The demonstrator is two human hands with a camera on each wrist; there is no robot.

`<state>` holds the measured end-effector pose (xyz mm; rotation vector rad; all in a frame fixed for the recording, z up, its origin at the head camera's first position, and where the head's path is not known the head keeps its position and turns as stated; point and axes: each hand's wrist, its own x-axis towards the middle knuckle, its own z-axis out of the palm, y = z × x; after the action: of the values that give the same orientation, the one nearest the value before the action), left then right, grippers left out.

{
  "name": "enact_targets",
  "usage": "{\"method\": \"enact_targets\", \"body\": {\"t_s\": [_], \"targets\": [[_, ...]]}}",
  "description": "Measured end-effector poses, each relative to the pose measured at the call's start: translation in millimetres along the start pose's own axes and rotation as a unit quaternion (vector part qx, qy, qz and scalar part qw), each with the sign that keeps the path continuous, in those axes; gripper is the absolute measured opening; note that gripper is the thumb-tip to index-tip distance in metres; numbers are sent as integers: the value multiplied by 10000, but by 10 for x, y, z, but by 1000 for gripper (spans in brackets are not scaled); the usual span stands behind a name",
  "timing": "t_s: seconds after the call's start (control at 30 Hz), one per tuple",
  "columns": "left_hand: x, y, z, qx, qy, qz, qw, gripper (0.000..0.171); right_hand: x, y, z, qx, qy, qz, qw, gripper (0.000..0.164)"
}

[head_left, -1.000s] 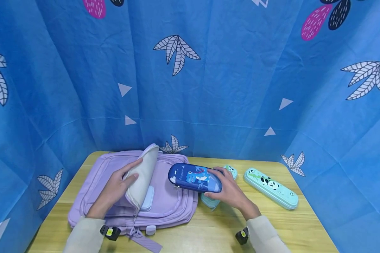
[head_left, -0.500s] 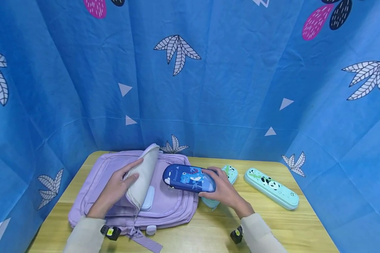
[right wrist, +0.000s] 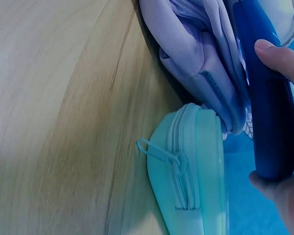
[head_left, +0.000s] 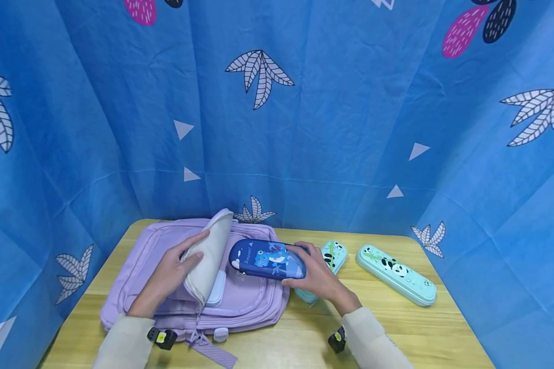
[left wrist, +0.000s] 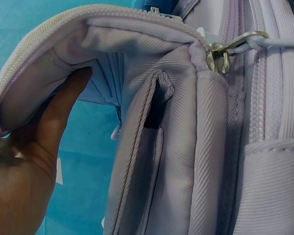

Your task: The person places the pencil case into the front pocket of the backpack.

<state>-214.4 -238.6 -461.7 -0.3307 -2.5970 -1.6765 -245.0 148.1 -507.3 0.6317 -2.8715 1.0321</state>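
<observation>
A lavender backpack point(head_left: 138, 277) lies flat on the table, its front pocket flap point(head_left: 211, 256) raised. My left hand point(head_left: 168, 274) pinches that flap by its edge and holds it up, pale lining showing; in the left wrist view the thumb presses the inside of the flap point(left wrist: 44, 36). Above the backpack's right part, my right hand point(head_left: 316, 274) grips a dark blue dinosaur pencil case point(head_left: 263, 259) by its right end, thumb along the near side. From the right wrist, the blue case point(right wrist: 272, 117) appears edge-on between thumb and fingers.
One mint panda pencil case point(head_left: 334, 253) lies right of the backpack, partly under my right hand. Another mint panda case point(head_left: 397, 274) rests farther right on the wooden table point(head_left: 397, 333). A light blue object point(head_left: 217, 289) shows beneath the flap. Blue curtain point(head_left: 277, 143) hangs behind.
My right hand has carried the blue pencil case leftward, farther over the backpack, uncovering more of the nearer mint case. The left hand keeps the flap raised in the same place.
</observation>
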Motion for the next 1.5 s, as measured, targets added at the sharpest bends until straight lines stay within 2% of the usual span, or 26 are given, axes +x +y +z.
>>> {"method": "enact_targets", "body": {"t_s": [0.93,1.5], "targets": [[4,42,6,143,-7,-38,9999,53,221,-147,130,-150,-28,-364,9992,91],[-6,47,12,125,36,38,9999,52,327,-214,189,-150,-187,-284,9993,92]]}}
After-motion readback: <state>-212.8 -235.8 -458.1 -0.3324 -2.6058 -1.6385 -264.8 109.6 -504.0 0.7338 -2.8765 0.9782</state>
